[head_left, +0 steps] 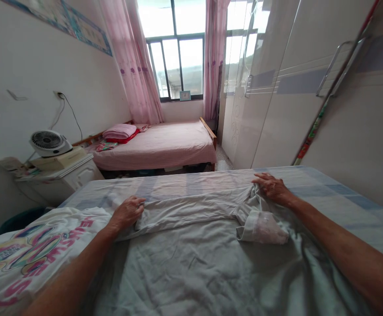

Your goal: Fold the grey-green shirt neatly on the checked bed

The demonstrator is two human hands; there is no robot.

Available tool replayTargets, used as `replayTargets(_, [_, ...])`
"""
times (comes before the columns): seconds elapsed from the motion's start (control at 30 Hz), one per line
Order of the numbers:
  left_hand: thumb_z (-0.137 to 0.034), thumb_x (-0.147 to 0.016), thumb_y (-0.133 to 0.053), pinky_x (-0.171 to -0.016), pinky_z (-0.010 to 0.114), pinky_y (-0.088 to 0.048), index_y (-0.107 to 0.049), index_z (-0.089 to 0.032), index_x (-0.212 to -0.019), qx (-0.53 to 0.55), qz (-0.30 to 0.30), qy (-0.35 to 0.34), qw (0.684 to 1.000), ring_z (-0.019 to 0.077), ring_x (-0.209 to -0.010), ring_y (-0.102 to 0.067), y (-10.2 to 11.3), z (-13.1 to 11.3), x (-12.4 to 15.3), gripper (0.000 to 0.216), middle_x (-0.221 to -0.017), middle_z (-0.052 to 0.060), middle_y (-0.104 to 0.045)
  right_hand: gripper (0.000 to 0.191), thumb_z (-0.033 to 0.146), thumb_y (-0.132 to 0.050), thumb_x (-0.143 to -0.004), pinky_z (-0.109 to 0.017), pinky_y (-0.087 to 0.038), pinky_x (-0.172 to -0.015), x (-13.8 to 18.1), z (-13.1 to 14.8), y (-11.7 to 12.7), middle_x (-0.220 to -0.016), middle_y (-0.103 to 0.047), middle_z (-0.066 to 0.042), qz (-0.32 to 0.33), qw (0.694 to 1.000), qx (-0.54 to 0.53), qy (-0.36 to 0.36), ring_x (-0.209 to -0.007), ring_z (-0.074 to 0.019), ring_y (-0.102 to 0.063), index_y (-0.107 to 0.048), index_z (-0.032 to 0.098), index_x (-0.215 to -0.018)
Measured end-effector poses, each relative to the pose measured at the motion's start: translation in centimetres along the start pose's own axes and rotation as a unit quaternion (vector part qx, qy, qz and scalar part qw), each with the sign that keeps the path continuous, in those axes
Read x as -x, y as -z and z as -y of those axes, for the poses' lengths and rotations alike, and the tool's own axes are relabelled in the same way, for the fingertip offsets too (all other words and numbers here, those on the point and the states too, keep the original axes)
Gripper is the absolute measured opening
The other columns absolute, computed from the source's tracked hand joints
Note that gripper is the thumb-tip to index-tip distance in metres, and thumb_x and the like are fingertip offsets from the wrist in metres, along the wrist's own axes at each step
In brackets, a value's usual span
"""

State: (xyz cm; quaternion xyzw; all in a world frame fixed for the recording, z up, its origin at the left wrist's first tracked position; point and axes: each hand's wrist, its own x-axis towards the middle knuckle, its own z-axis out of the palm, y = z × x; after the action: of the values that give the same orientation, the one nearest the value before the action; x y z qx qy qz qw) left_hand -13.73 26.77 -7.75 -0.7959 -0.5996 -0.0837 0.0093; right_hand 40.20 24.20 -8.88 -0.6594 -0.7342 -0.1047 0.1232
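A pale grey-green garment (191, 245) lies spread across the near bed, its top part folded over into a long band. My left hand (128, 211) rests on the left end of that fold, fingers curled and gripping the cloth. My right hand (271, 187) lies flat on the right end of the fold near the collar, fingers stretched out and pressing down. A short sleeve with a white lining (263, 227) sticks out just below my right hand. A white printed garment with pink letters (23, 259) lies under my left forearm.
The near bed has a striped blue-grey sheet (339, 193). Beyond it stands a pink-covered bed (165, 145) with a folded pink blanket (119, 131). A small fan (48, 142) sits on a white cabinet at the left. Tall wardrobe doors (277, 87) line the right wall.
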Motion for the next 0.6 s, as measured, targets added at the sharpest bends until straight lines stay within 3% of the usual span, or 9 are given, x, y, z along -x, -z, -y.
replayTargets(0.13, [-0.025, -0.080, -0.039, -0.081, 0.028, -0.044, -0.068, -0.017, -0.085, -0.026, 0.008, 0.025, 0.999, 0.0215, -0.088, -0.062, 0.0, 0.4, -0.1, 0.031, -0.088, 0.009, -0.068, 0.023, 0.013, -0.043, -0.079, -0.038, -0.037, -0.081, 1.0, -0.5, 0.5, -0.094, -0.065, -0.011, -0.063, 0.996, 0.064, -0.024, -0.092, -0.0255, -0.056, -0.064, 0.016, -0.089])
replayTargets(0.2, [-0.025, -0.082, -0.039, -0.076, 0.027, -0.043, -0.065, -0.018, -0.079, -0.026, 0.011, 0.045, 0.999, 0.0202, -0.085, -0.062, 0.1, 0.5, -0.1, 0.028, -0.086, 0.008, -0.068, 0.024, 0.013, -0.040, -0.083, -0.040, -0.034, -0.083, 2.1, -0.9, 0.8, -0.093, -0.063, -0.012, -0.090, 0.989, 0.113, -0.016, -0.092, -0.0260, -0.055, -0.063, 0.015, -0.088])
replayTargets(0.33, [-0.028, -0.085, -0.038, -0.070, 0.026, -0.040, -0.063, -0.019, -0.082, -0.035, 0.005, 0.090, 0.995, 0.0203, -0.084, -0.062, 0.2, 0.2, 0.0, 0.027, -0.085, 0.008, -0.068, 0.026, 0.012, -0.041, -0.082, -0.039, -0.034, -0.082, 3.6, -1.5, 0.9, -0.100, -0.064, -0.009, -0.014, 0.996, 0.088, -0.011, -0.095, -0.0248, -0.055, -0.065, 0.020, -0.086])
replayTargets(0.43, [-0.031, -0.084, -0.039, -0.069, 0.027, -0.040, -0.063, -0.019, -0.084, -0.032, 0.024, 0.119, 0.992, 0.0218, -0.085, -0.062, 0.3, 0.4, 0.0, 0.027, -0.086, 0.008, -0.069, 0.025, 0.016, -0.043, -0.079, -0.037, -0.038, -0.078, 3.5, -0.7, 1.5, -0.106, -0.064, -0.009, -0.040, 0.991, 0.059, -0.112, -0.098, -0.0248, -0.056, -0.066, 0.020, -0.090])
replayTargets(0.5, [-0.030, -0.082, -0.040, -0.069, 0.027, -0.041, -0.064, -0.019, -0.085, -0.009, 0.048, 0.140, 0.989, 0.0219, -0.085, -0.063, 0.4, 0.8, -0.1, 0.026, -0.088, 0.008, -0.069, 0.028, 0.031, -0.042, -0.084, -0.036, -0.040, -0.072, 3.2, 0.3, 2.2, -0.101, -0.065, -0.012, -0.045, 0.976, 0.037, -0.210, -0.091, -0.0268, -0.059, -0.067, 0.018, -0.087])
replayTargets(0.6, [-0.023, -0.076, -0.044, -0.069, 0.025, -0.042, -0.066, -0.019, -0.085, 0.030, 0.047, 0.165, 0.985, 0.0208, -0.086, -0.063, 0.6, 1.3, -0.1, 0.024, -0.090, 0.007, -0.070, 0.052, 0.058, -0.036, -0.084, -0.037, -0.040, -0.062, 2.7, 1.6, 2.7, -0.083, -0.067, -0.014, 0.073, 0.947, -0.047, -0.308, -0.075, -0.0296, -0.062, -0.068, 0.018, -0.074])
